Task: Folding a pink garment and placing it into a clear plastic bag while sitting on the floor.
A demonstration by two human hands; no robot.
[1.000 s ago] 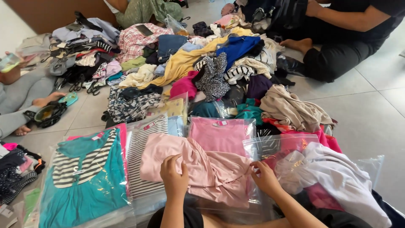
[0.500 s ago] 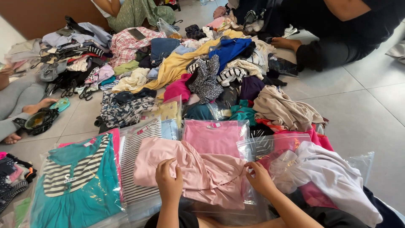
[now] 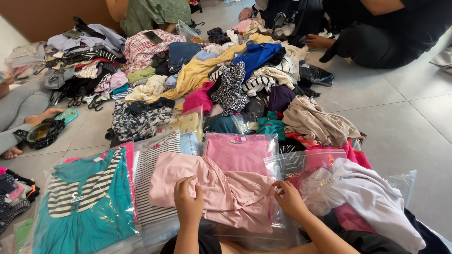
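**Soft pink top, gripped at both edges**

While the left hand [image 3: 188,203] bunches the limp pale-pink cotton garment [image 3: 214,190] in closed fingers, the right hand [image 3: 290,201] pinches its far edge beside the clear plastic bag [image 3: 287,164]. Light and floppy, it probably handles best held by its hems.

Cut off at the bottom edge: both forearms behind the left hand [image 3: 188,203] and right hand [image 3: 291,201]; hidden under the pink garment [image 3: 212,188], most of its clear bag [image 3: 245,235].
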